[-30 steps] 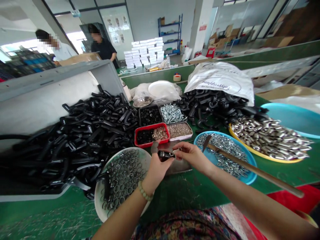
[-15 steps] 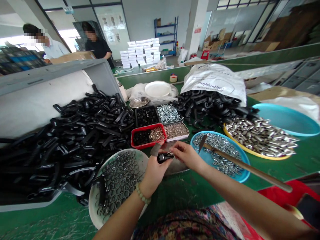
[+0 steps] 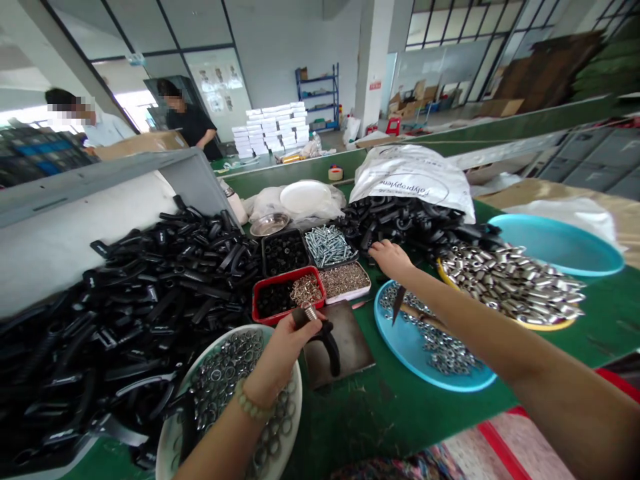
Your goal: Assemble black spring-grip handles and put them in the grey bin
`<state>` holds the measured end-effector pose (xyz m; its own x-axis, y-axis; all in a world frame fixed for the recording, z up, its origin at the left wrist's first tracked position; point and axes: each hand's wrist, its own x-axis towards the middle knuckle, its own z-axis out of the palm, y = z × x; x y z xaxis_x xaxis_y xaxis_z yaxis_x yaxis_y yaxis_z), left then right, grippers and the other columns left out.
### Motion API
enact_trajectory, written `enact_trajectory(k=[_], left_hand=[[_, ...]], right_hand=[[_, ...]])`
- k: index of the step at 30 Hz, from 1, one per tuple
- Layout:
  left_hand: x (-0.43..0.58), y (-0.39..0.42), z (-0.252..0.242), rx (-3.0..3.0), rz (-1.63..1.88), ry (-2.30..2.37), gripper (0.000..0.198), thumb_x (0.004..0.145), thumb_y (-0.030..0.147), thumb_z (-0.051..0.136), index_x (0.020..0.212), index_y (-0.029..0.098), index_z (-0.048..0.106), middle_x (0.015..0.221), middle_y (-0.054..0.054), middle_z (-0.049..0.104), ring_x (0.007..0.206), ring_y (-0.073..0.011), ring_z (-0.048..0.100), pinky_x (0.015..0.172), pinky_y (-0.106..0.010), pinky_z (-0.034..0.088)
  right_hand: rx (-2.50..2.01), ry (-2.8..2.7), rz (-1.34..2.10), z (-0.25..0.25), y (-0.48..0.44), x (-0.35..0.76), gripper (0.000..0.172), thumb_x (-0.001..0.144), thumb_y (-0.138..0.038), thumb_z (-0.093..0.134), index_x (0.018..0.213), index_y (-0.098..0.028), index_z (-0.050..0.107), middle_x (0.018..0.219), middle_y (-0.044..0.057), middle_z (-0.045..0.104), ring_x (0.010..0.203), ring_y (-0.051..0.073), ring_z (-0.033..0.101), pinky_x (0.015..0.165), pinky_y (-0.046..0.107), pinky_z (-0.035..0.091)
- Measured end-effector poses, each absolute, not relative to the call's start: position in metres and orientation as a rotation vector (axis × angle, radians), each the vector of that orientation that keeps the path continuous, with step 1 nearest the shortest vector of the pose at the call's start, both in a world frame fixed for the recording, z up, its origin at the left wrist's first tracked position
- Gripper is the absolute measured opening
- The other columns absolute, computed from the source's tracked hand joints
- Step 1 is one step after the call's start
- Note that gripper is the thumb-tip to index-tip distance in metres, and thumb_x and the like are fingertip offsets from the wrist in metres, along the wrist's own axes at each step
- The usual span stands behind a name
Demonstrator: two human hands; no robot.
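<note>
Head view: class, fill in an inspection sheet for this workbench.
Surface: green table, crowded.
Job's things: black handle, metal insert on top, above a dark plate.
Clutter: heap of black parts, red tray, screws, bowl of rings, blue dish, hammer.
Grippers: left hand grips the black handle; right hand on the pile by the white sack, grasp unclear.
Cables: nothing seen.
Surroundings: two people, stacked white boxes.

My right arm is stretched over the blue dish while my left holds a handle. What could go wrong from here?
1. The right hand reaches to the black parts, and its forearm passes over the wooden-handled hammer lying in the blue round dish of metal nuts. Lowering the arm might knock the hammer or scatter nuts.
2. The left hand grips the black curved plastic handle near its top only, so it could slip or swing.
</note>
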<state>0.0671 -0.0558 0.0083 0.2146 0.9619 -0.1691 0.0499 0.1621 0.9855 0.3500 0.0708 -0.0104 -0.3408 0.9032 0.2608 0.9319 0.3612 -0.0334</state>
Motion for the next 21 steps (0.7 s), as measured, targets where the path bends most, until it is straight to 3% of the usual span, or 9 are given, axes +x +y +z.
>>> enact_trajectory(k=[4,7,9,11,13,15,17,21], left_hand=[[0.057,-0.058,0.018,1.676,0.919,1.314,0.018,0.078,0.033,0.059,0.08,0.016,0.063,0.085,-0.007,0.062,0.084,-0.0212,0.057,0.08,-0.034,0.044],[0.055,-0.059,0.013,1.897,1.006,1.455,0.02,0.084,0.035,0.05,0.08,0.017,0.059,0.088,-0.007,0.058,0.086,-0.0219,0.054,0.082,-0.036,0.042],[0.058,-0.061,0.006,1.884,0.991,1.459,0.023,0.089,0.035,0.042,0.083,0.018,0.057,0.084,-0.006,0.058,0.08,-0.0198,0.053,0.078,-0.034,0.043],[0.062,-0.063,0.001,1.848,0.92,1.427,0.027,0.091,0.037,0.038,0.083,0.017,0.055,0.079,-0.004,0.058,0.074,-0.018,0.053,0.072,-0.031,0.043],[0.065,-0.066,-0.001,1.828,0.834,1.386,0.028,0.09,0.04,0.04,0.081,0.017,0.054,0.076,-0.003,0.058,0.072,-0.0175,0.053,0.069,-0.03,0.043],[0.065,-0.07,0.001,1.806,0.771,1.334,0.026,0.089,0.041,0.044,0.086,0.017,0.055,0.079,-0.003,0.06,0.074,-0.0179,0.055,0.07,-0.029,0.043],[0.065,-0.074,0.005,1.778,0.735,1.301,0.026,0.088,0.041,0.046,0.093,0.018,0.056,0.087,-0.004,0.064,0.079,-0.0191,0.057,0.074,-0.03,0.044],[0.064,-0.081,0.012,1.783,0.699,1.242,0.029,0.089,0.041,0.046,0.096,0.018,0.061,0.092,-0.006,0.067,0.084,-0.0213,0.06,0.081,-0.031,0.044]], right_hand=[[-1.534,-2.433,-0.192,-0.015,0.099,0.392,0.017,0.071,-0.003,0.055,0.066,-0.018,0.061,0.083,0.009,0.066,0.091,0.022,0.056,0.082,0.033,0.039],[-1.469,-2.373,-0.201,-0.014,0.09,0.389,0.013,0.075,-0.009,0.052,0.078,-0.018,0.061,0.098,0.011,0.064,0.1,0.023,0.054,0.088,0.037,0.039],[-1.468,-2.215,-0.138,-0.013,0.069,0.368,0.016,0.083,-0.013,0.042,0.089,-0.017,0.057,0.103,0.013,0.06,0.095,0.022,0.056,0.083,0.037,0.043],[-1.458,-1.906,0.133,-0.011,0.037,0.338,0.019,0.09,-0.019,0.033,0.095,-0.018,0.051,0.091,0.009,0.059,0.074,0.017,0.058,0.067,0.032,0.047],[-1.372,-1.601,0.594,-0.006,0.0,0.304,0.014,0.089,-0.034,0.043,0.095,-0.021,0.047,0.074,0.0,0.053,0.058,0.014,0.052,0.051,0.026,0.045],[-1.249,-1.516,1.044,0.0,-0.035,0.276,0.025,0.083,-0.046,0.055,0.087,-0.022,0.047,0.07,-0.002,0.051,0.058,0.013,0.053,0.05,0.025,0.046],[-1.15,-1.419,1.418,0.007,-0.06,0.257,0.034,0.083,-0.055,0.05,0.078,-0.021,0.047,0.069,-0.002,0.051,0.059,0.013,0.055,0.051,0.026,0.049],[-1.162,-1.307,1.64,0.015,-0.077,0.242,0.044,0.083,-0.062,0.045,0.069,-0.02,0.044,0.061,-0.004,0.047,0.045,0.01,0.05,0.038,0.024,0.045]])
